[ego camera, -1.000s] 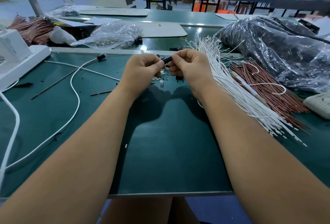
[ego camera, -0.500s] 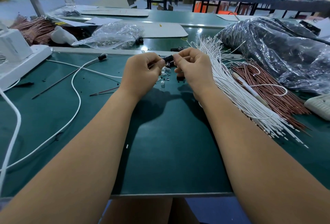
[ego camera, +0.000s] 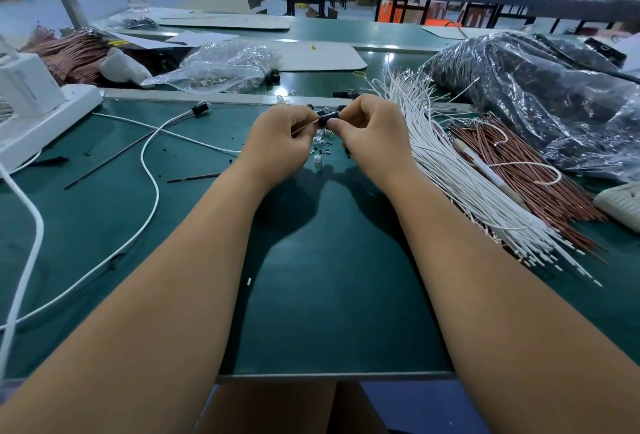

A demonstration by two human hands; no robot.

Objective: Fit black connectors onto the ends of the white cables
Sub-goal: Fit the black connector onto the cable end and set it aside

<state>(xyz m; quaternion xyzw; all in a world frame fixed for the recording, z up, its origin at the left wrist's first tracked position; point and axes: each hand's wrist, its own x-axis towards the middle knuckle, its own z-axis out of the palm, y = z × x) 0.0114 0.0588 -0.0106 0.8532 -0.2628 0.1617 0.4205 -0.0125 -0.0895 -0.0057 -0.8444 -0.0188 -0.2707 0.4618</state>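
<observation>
I held the black connector [ego camera: 329,119] pinched between my right hand [ego camera: 372,135] thumb and curled fingers, raised above the green mat [ego camera: 329,277] at the far middle of the bench. My left hand [ego camera: 277,142] pinched a thin wire end [ego camera: 304,127] that ran up to the connector's mouth; whether it had entered yet I could not tell. To seat it well, I judged I should keep the wire straight and in line with the opening, grip close to its tip so it would not buckle, and push steadily while my right hand kept the connector from turning. The bundle of white cables [ego camera: 450,174] lay just beside my right wrist, and 1 finished cable [ego camera: 152,184] curved across the mat to my left.
</observation>
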